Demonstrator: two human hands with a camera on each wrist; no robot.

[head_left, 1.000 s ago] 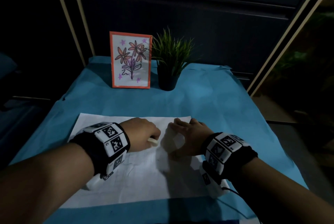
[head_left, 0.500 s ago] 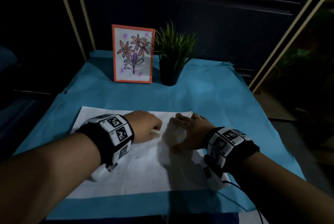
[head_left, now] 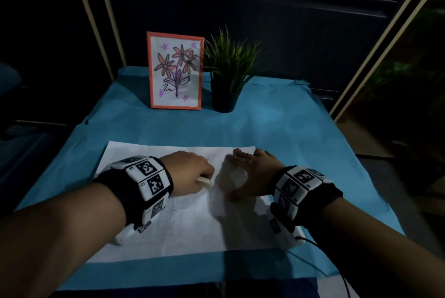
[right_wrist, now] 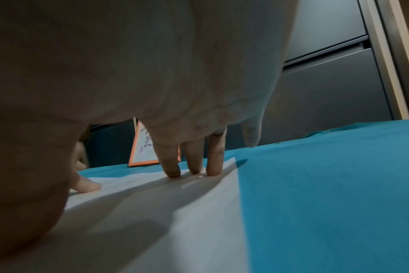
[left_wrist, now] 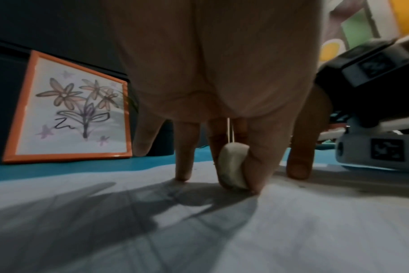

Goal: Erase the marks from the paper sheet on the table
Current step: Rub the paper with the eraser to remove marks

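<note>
A: Left to right, what is shown?

B: The left hand (head_left: 192, 172) pinches a white eraser (left_wrist: 232, 167) between thumb and fingers, its lower edge touching the paper sheet (head_left: 183, 225). The right hand (head_left: 252, 175) lies flat, fingers (right_wrist: 173, 166) straight, pressing the sheet's far right corner onto the blue-covered table (head_left: 289, 129).

A: Where do the marks lie relative to the hands?

B: Faint pencil lines (head_left: 174, 213) show just nearer the person than the left hand, between the two wrists; some are too dim to trace. The sheet's long axis runs left to right across the table.

A: Which hand is nearer?

B: The left, holding the eraser; the likely stroke draws toward the person while the right hand anchors the sheet.

A: Behind?

B: A framed flower drawing (head_left: 175, 70) and a potted plant (head_left: 227, 74).
</note>
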